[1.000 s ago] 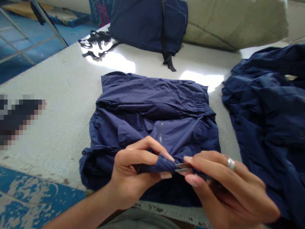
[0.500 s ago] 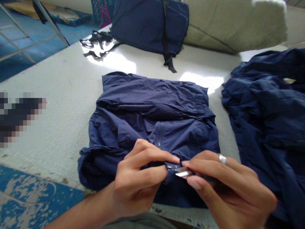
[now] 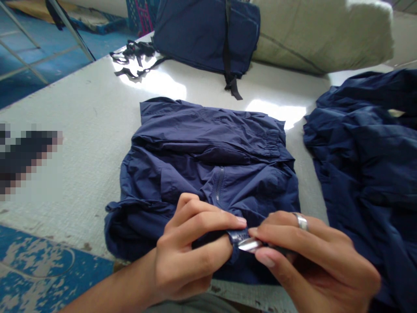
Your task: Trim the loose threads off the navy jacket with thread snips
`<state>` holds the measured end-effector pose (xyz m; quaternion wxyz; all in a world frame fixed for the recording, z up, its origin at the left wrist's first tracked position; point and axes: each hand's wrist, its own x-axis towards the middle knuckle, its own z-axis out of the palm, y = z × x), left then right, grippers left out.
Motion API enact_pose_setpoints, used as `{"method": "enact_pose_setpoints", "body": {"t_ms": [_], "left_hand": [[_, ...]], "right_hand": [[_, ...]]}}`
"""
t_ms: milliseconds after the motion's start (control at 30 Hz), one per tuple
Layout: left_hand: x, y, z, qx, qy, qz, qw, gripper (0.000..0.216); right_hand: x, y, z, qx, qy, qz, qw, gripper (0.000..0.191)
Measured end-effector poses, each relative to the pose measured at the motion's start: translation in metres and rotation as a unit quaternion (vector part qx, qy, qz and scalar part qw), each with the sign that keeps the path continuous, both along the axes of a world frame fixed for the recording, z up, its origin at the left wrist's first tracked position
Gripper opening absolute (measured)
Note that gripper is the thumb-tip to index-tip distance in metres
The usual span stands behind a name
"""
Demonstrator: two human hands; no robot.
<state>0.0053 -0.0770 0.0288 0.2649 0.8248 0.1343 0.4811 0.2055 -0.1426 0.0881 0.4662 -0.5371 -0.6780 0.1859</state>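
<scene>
A navy zip-up garment [image 3: 208, 126] lies folded on the table. My left hand [image 3: 192, 243] is closed on its near edge, pinching a small fold of the fabric [image 3: 237, 236] between the fingers. My right hand [image 3: 312, 252], with a ring on one finger, grips thread snips [image 3: 249, 244]. Their pointed metal blades touch or nearly touch the pinched fold; the handle is mostly hidden in my palm. Just beyond my left hand, a zipper [image 3: 220, 184] runs up the garment's middle.
On the right lies a heap of navy garments [image 3: 365, 152]. Folded navy fabric [image 3: 205, 39] with a black strap stands at the back, beside a large pale bundle [image 3: 319, 34]. Black straps [image 3: 137, 54] lie on the pale table [image 3: 81, 113]. A pixelated patch [image 3: 26, 156] covers something at left.
The snips' blades, slightly apart before, now look together and tilt a little lower. The pinched fold has turned slightly, and both hands have shifted a little.
</scene>
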Motion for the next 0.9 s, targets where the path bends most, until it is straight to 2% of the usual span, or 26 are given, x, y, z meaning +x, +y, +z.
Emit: {"method": "enact_pose_setpoints", "body": {"t_ms": [233, 433, 600, 767, 900], "left_hand": [[-0.002, -0.003, -0.001, 0.016, 0.019, 0.003, 1.000, 0.015], [-0.004, -0.001, 0.002, 0.004, 0.028, -0.013, 0.999, 0.010], [-0.003, 0.001, 0.005, 0.029, 0.018, -0.009, 0.999, 0.006], [0.002, -0.002, 0.009, 0.037, 0.015, 0.019, 0.999, 0.027], [0.004, -0.003, 0.009, 0.037, 0.014, 0.023, 0.999, 0.028]], "right_hand": [[0.003, -0.004, -0.002, 0.017, -0.026, -0.007, 0.999, 0.013], [0.007, -0.008, -0.002, 0.027, -0.071, -0.012, 0.997, 0.011], [0.007, -0.010, 0.001, 0.039, -0.116, 0.000, 0.992, 0.013], [0.012, -0.008, 0.002, 0.062, -0.137, 0.045, 0.988, 0.009], [0.014, -0.006, 0.004, 0.062, -0.145, 0.060, 0.986, 0.008]]}}
